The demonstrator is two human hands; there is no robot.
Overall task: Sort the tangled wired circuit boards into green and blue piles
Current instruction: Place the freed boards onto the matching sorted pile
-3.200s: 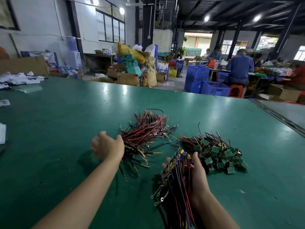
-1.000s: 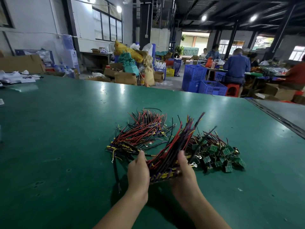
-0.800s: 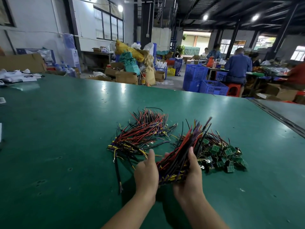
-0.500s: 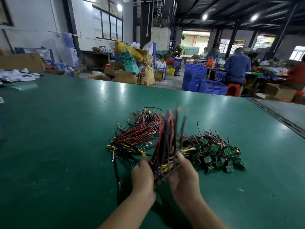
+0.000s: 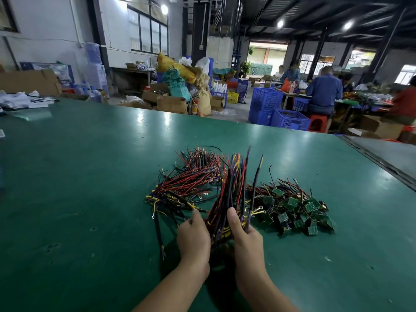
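Smooth green tabletop; both hands' fingers clutching stiff upright wire bundle.

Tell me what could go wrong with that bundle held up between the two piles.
1. The held bundle, gripped upright by the left hand and right hand, fans loose at the top; wires could slip out or snag the wire pile behind it.
2. Its boards are hidden between the hands, so their colour cannot be checked; it might land on the wrong pile.
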